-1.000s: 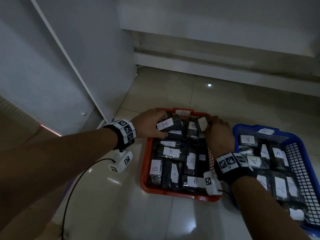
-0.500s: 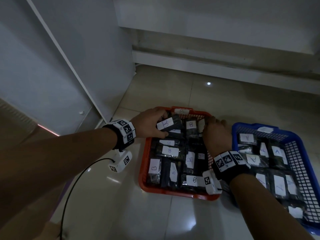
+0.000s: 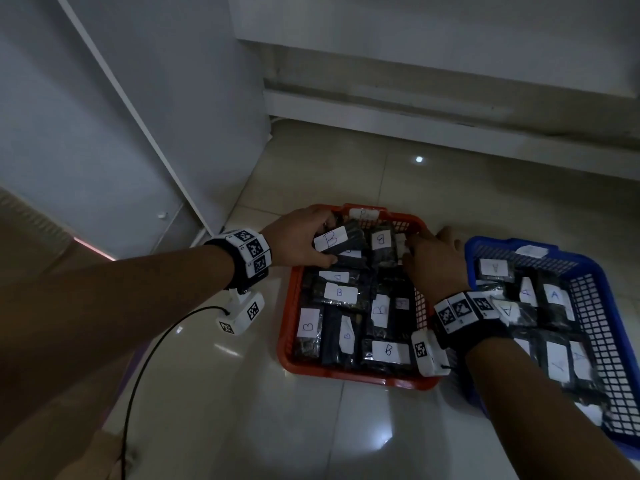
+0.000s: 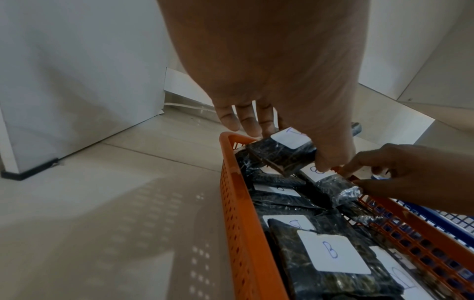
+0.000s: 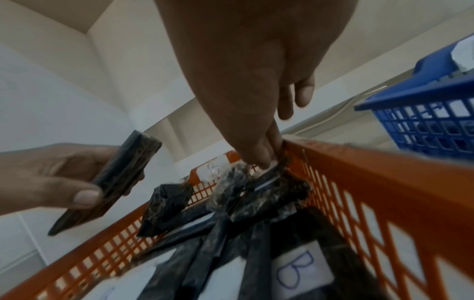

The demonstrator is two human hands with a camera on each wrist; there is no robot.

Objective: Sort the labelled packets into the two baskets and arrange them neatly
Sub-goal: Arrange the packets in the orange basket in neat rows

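The left hand (image 3: 298, 242) gripped a dark packet (image 3: 341, 240) labelled B between thumb and curled fingers, holding it above the far left corner of the orange basket (image 3: 289, 306). The right hand (image 3: 433, 261) pinched a second packet (image 5: 271, 188) at the basket's far right wall. More B packets filled that basket; the blue basket (image 3: 595, 306) beside it held packets labelled A

Left hand (image 3: 300, 240) fingers curled, gripping — right hand (image 3: 431, 263) fingers pinching, palm down.
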